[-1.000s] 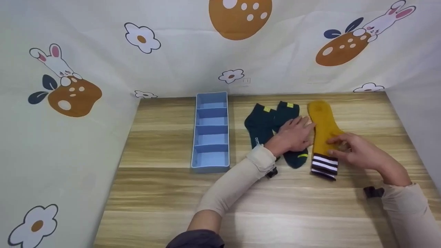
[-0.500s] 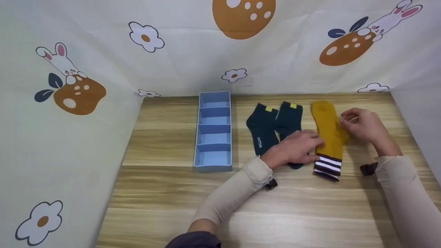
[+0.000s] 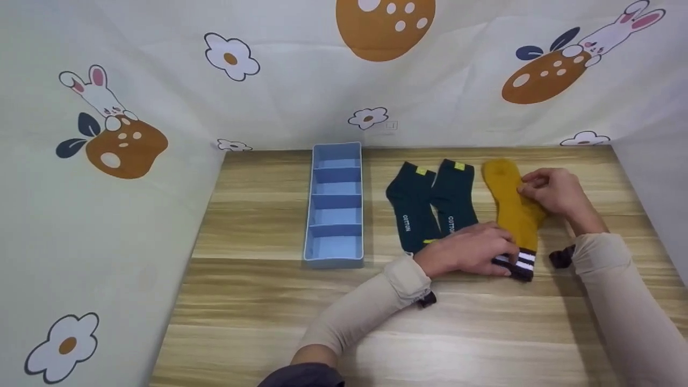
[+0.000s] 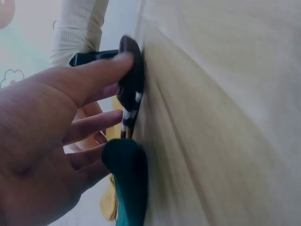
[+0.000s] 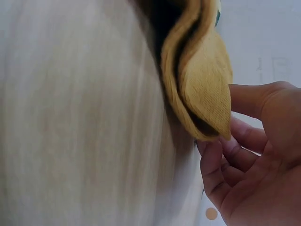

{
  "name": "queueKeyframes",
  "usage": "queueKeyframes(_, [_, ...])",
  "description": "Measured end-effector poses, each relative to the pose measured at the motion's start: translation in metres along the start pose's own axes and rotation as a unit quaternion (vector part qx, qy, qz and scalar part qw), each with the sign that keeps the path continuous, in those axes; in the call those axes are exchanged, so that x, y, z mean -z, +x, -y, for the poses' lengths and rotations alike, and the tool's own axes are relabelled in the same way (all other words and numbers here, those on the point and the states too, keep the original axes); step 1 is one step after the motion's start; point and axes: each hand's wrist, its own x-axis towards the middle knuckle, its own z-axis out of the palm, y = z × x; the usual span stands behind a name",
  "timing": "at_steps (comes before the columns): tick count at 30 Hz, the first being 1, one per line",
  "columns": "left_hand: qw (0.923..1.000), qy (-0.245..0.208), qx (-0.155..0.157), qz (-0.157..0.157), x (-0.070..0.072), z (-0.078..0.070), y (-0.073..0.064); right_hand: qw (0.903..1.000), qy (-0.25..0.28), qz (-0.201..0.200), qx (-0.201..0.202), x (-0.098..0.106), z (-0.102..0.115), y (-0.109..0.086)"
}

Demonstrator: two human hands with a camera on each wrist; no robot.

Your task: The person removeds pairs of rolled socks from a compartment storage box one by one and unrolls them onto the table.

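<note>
A mustard-yellow sock with a dark, white-striped cuff lies at the right of the table. Two layers show in the right wrist view, where the right hand pinches the edge of the yellow fabric. In the head view that right hand is by the sock's upper right side. The left hand grips the striped cuff; its thumb presses the dark cuff in the left wrist view. Two dark green socks, left and right, lie flat beside it, the right one's lower end hidden by the left hand.
A blue box with several compartments in a row stands left of the socks. Behind the wooden table hangs a pale patterned cloth, which also covers the sides.
The left hand has moved from the right green sock down to the yellow sock's cuff. The right hand has moved up along the yellow sock and now pinches its edge.
</note>
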Motion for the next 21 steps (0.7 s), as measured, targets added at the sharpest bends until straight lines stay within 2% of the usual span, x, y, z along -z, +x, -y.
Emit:
queueKeyframes(3, [0.9998, -0.006, -0.014, -0.016, 0.0, 0.001, -0.001, 0.9998, 0.016, -0.007, -0.004, -0.003, 0.002, 0.0])
queueKeyframes(6, [0.9992, -0.027, -0.022, -0.02, 0.0, 0.005, -0.003, 0.9996, 0.019, -0.019, 0.002, -0.006, 0.003, 0.001])
queueKeyframes(12, [0.997, -0.076, -0.011, 0.013, 0.003, 0.012, -0.005, 0.9996, 0.009, -0.027, 0.003, -0.011, 0.004, 0.004])
queueKeyframes(17, [0.9974, -0.072, 0.005, 0.007, 0.001, 0.012, -0.002, 0.9999, 0.0, -0.015, 0.004, -0.01, 0.003, 0.004])
queueKeyframes(21, [0.999, -0.028, 0.024, -0.027, -0.004, 0.013, 0.0, 0.9997, -0.018, -0.001, 0.018, -0.006, 0.0, -0.001])
